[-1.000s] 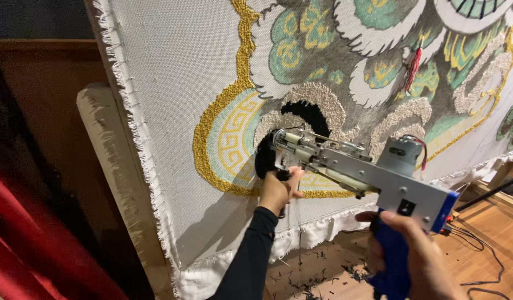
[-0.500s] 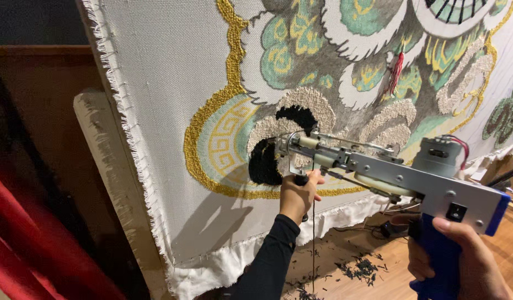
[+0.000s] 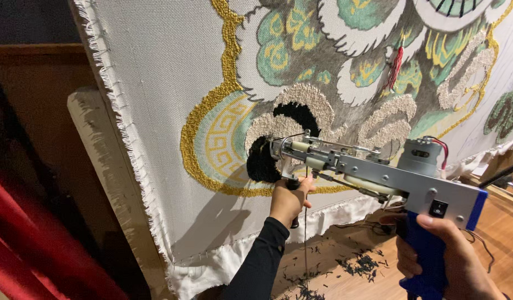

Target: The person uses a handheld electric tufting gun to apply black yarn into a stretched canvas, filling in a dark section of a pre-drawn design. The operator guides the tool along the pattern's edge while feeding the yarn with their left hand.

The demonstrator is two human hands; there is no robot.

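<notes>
A metal tufting gun (image 3: 378, 172) with a blue handle points left at an upright stretched cloth (image 3: 173, 72). Its tip rests against a black tufted patch (image 3: 265, 161) inside a gold and green pattern. My right hand (image 3: 439, 255) grips the blue handle at the lower right. My left hand (image 3: 288, 199), in a black sleeve, holds the small front grip under the gun's nose, close to the cloth. A thin black yarn hangs down from the gun's front.
The cloth's frayed left edge (image 3: 129, 161) runs along a pale padded frame post (image 3: 95, 161). Red fabric (image 3: 23, 244) hangs at the lower left. Dark yarn clippings (image 3: 362, 265) lie scattered on the wooden floor. A red tassel (image 3: 395, 66) dangles on the cloth.
The gun and both hands have stayed on the black patch while the view shifted slightly; the gun now sits a little further right and lower in view.
</notes>
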